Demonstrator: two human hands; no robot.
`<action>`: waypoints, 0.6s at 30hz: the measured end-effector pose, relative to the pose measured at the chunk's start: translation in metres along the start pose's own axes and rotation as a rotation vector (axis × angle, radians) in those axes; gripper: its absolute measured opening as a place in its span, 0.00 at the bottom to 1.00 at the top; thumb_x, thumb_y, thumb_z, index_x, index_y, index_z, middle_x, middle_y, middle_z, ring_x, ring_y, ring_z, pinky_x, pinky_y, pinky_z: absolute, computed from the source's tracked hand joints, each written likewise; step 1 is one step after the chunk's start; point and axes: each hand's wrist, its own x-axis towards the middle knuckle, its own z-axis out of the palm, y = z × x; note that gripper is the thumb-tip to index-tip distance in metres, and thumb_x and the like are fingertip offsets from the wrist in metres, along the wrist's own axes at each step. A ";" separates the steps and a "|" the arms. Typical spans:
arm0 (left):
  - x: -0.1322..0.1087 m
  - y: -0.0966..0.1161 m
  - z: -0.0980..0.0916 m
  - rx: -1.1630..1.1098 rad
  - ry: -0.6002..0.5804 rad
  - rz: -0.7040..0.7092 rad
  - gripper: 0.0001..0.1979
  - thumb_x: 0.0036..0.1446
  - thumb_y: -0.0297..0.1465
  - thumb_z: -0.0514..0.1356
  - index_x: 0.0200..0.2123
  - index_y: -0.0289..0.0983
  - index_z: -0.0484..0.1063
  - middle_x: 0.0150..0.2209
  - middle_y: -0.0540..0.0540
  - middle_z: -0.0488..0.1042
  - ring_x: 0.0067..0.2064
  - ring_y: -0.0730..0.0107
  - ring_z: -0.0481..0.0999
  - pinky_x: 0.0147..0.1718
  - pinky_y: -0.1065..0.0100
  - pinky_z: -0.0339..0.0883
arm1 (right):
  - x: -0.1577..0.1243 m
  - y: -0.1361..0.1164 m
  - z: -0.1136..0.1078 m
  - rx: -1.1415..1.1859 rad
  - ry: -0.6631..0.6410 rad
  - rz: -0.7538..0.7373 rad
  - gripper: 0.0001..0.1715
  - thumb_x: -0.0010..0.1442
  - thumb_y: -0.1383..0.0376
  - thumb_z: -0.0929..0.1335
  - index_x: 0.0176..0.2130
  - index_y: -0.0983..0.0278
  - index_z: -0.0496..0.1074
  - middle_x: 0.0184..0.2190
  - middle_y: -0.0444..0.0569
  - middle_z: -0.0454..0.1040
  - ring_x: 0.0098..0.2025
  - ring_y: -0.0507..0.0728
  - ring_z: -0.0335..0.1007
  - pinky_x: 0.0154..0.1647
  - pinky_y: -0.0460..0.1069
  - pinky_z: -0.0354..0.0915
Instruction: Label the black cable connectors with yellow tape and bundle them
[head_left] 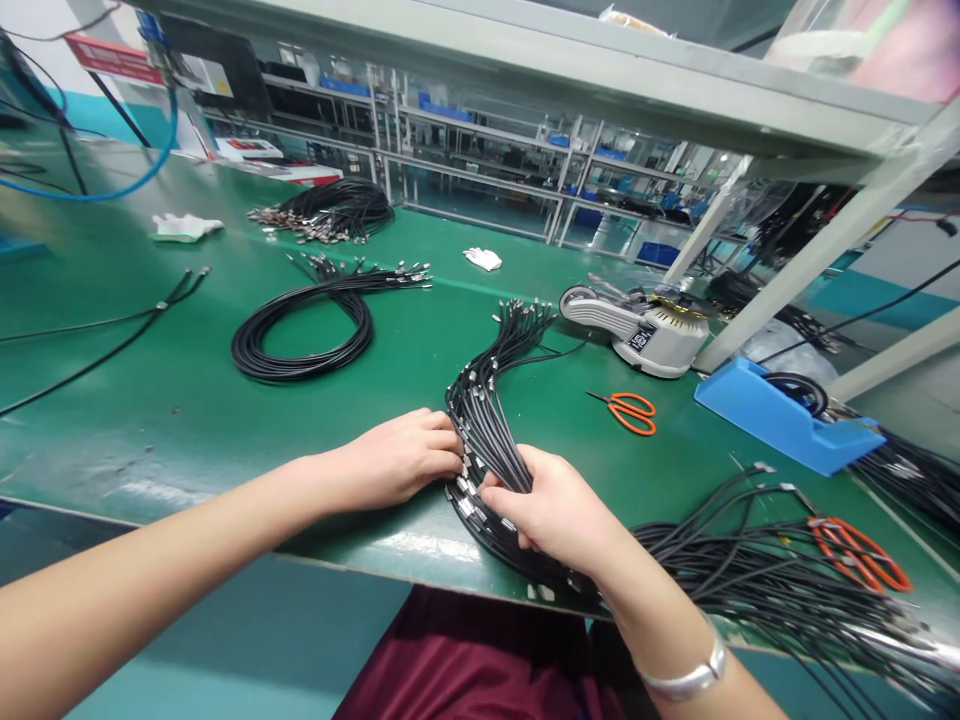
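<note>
A bundle of black cables (489,408) with small metal ends lies on the green table in front of me. My right hand (559,505) is wrapped round the bundle, thumb across its near side. At the bundle's left edge, my left hand (416,458) has its fingers curled in against the cables; its fingertips are partly hidden. Below and between the hands, more cables with white and silver connectors (466,490) curve along the table's front edge. A coiled bundle of black cables (300,335) rests beyond my left hand.
Orange-handled scissors (632,412) lie right of the bundle, with a second orange-handled pair (859,552) on loose cables (720,570). A grey-white machine (660,335) and a blue holder (784,415) stand at right. Another cable pile (330,210) and white gloves (482,259) lie farther back.
</note>
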 end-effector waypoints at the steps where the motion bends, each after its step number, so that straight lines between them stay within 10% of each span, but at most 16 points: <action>1: 0.000 -0.001 0.000 0.007 0.012 0.013 0.11 0.61 0.23 0.53 0.38 0.39 0.74 0.40 0.44 0.78 0.44 0.62 0.71 0.45 0.62 0.64 | 0.000 0.001 0.001 -0.001 0.007 0.001 0.02 0.53 0.67 0.66 0.32 0.62 0.66 0.20 0.38 0.67 0.14 0.48 0.62 0.13 0.41 0.58; 7: -0.005 0.004 0.006 0.075 0.305 0.081 0.14 0.58 0.20 0.52 0.43 0.37 0.73 0.42 0.41 0.77 0.47 0.61 0.70 0.47 0.61 0.66 | 0.002 0.000 0.004 0.050 0.045 0.001 0.04 0.52 0.67 0.68 0.32 0.62 0.67 0.20 0.37 0.67 0.14 0.47 0.61 0.13 0.40 0.57; 10: -0.007 0.023 0.015 -0.042 0.583 -0.187 0.11 0.58 0.23 0.56 0.42 0.40 0.74 0.43 0.42 0.75 0.46 0.62 0.71 0.46 0.62 0.67 | 0.003 -0.002 0.004 0.097 0.074 -0.006 0.04 0.53 0.68 0.68 0.30 0.62 0.65 0.17 0.36 0.64 0.13 0.46 0.59 0.12 0.40 0.55; 14: 0.002 0.056 0.022 -0.731 0.735 -0.908 0.08 0.59 0.34 0.58 0.35 0.36 0.75 0.32 0.47 0.74 0.32 0.71 0.72 0.34 0.69 0.68 | 0.004 -0.001 0.003 0.107 0.053 0.004 0.05 0.52 0.67 0.68 0.31 0.63 0.66 0.18 0.36 0.64 0.13 0.45 0.59 0.12 0.39 0.55; 18: 0.016 0.067 0.021 -1.604 0.626 -1.066 0.09 0.52 0.32 0.65 0.30 0.30 0.76 0.27 0.45 0.74 0.27 0.73 0.71 0.28 0.73 0.67 | 0.004 0.001 0.004 0.085 0.029 -0.011 0.05 0.52 0.66 0.68 0.32 0.63 0.67 0.21 0.37 0.67 0.14 0.45 0.59 0.12 0.40 0.57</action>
